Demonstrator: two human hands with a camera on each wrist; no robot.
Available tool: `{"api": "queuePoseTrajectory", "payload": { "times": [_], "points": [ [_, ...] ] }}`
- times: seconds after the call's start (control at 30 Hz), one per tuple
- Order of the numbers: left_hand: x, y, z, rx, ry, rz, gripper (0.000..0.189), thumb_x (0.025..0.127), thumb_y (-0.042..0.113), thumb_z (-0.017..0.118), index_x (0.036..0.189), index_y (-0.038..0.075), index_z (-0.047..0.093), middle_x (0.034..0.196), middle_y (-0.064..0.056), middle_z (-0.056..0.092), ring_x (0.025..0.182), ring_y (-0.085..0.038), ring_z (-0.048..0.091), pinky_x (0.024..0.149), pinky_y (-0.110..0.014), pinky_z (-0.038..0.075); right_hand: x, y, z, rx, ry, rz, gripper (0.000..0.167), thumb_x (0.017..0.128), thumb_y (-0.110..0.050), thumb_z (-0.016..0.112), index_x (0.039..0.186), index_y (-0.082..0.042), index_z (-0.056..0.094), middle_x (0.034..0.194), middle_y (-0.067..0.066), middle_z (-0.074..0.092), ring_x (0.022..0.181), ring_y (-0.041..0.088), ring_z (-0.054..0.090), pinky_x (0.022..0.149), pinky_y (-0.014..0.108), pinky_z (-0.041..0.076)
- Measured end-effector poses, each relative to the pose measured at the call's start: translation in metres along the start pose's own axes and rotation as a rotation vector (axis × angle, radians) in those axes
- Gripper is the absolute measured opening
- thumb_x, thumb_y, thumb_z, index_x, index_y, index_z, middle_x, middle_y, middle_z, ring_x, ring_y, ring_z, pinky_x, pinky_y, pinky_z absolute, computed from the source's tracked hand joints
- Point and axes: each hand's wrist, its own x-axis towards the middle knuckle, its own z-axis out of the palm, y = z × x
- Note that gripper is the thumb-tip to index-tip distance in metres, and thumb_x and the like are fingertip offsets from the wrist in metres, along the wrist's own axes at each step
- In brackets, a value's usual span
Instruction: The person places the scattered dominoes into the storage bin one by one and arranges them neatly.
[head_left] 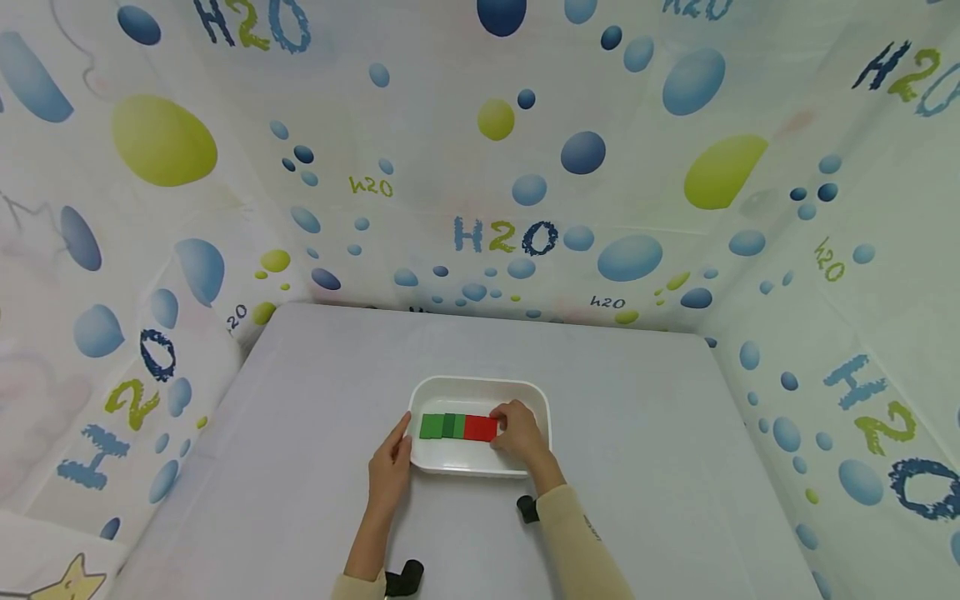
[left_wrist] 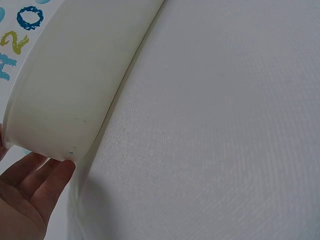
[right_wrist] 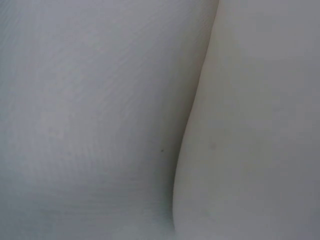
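A white tray (head_left: 472, 460) with rounded corners lies on the table. Inside it, a row of flat pieces runs left to right: light green pieces (head_left: 431, 427), a darker green band (head_left: 448, 426) among them, and a red piece (head_left: 480, 428) at the right. My left hand (head_left: 390, 475) grips the tray's left end; in the left wrist view its fingertips touch the tray's outer wall (left_wrist: 75, 80). My right hand (head_left: 520, 432) reaches over the near right rim and pinches the red piece's right end. The right wrist view shows only tray wall (right_wrist: 250, 125) and cloth, no hand.
White cloth covers the table (head_left: 660, 467). A patterned curtain (head_left: 420, 125) with blue and yellow-green dots and "H2O" lettering hangs at the back and both sides. Black wrist devices (head_left: 406, 578) sit at both sleeves (head_left: 581, 542).
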Motion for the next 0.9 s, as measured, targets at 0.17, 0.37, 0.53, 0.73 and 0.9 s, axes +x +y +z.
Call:
{"api": "queuePoseTrajectory", "payload": {
  "times": [0.17, 0.37, 0.53, 0.73, 0.9],
  "points": [
    [0.0, 0.0, 0.001, 0.001, 0.001, -0.003, 0.043, 0.103, 0.017, 0.047, 0.146, 0.019, 0.048, 0.15, -0.011, 0.046, 0.14, -0.032, 0.042, 0.112, -0.05, 0.039, 0.0, 0.0, 0.0, -0.008, -0.005, -0.003, 0.041, 0.072, 0.001, 0.08, 0.111, -0.004, 0.068, 0.088, 0.004, 0.055, 0.083, 0.017, 0.049, 0.07, 0.027, 0.049],
    [0.001, -0.001, 0.001, 0.004, -0.002, -0.006, 0.042, 0.103, 0.018, 0.047, 0.146, 0.019, 0.048, 0.151, -0.012, 0.045, 0.14, -0.033, 0.041, 0.112, -0.051, 0.038, -0.001, 0.0, 0.0, -0.007, -0.001, -0.01, 0.041, 0.072, 0.001, 0.081, 0.111, -0.004, 0.068, 0.088, 0.003, 0.054, 0.083, 0.017, 0.049, 0.07, 0.027, 0.048],
    [0.001, -0.002, 0.003, 0.006, -0.004, -0.011, 0.042, 0.103, 0.018, 0.047, 0.146, 0.019, 0.048, 0.151, -0.012, 0.045, 0.141, -0.033, 0.04, 0.112, -0.051, 0.037, -0.002, 0.0, -0.001, -0.007, 0.008, -0.011, 0.046, 0.07, -0.001, 0.083, 0.113, -0.004, 0.066, 0.088, 0.004, 0.053, 0.082, 0.017, 0.049, 0.069, 0.025, 0.047],
    [0.0, -0.002, 0.003, 0.019, -0.001, -0.005, 0.042, 0.103, 0.018, 0.046, 0.146, 0.019, 0.048, 0.15, -0.013, 0.045, 0.14, -0.035, 0.04, 0.112, -0.052, 0.037, -0.003, -0.002, -0.002, 0.0, 0.041, -0.02, 0.051, 0.072, -0.005, 0.083, 0.119, -0.004, 0.065, 0.1, 0.008, 0.057, 0.086, 0.018, 0.053, 0.077, 0.031, 0.053],
    [-0.001, -0.001, 0.002, 0.032, -0.003, 0.007, 0.043, 0.104, 0.018, 0.046, 0.146, 0.018, 0.047, 0.151, -0.011, 0.044, 0.141, -0.034, 0.039, 0.113, -0.05, 0.036, -0.011, -0.005, -0.01, 0.042, 0.115, -0.12, 0.046, 0.076, -0.006, 0.08, 0.12, -0.002, 0.064, 0.105, 0.012, 0.061, 0.091, 0.022, 0.061, 0.079, 0.033, 0.056]
  ]
}}
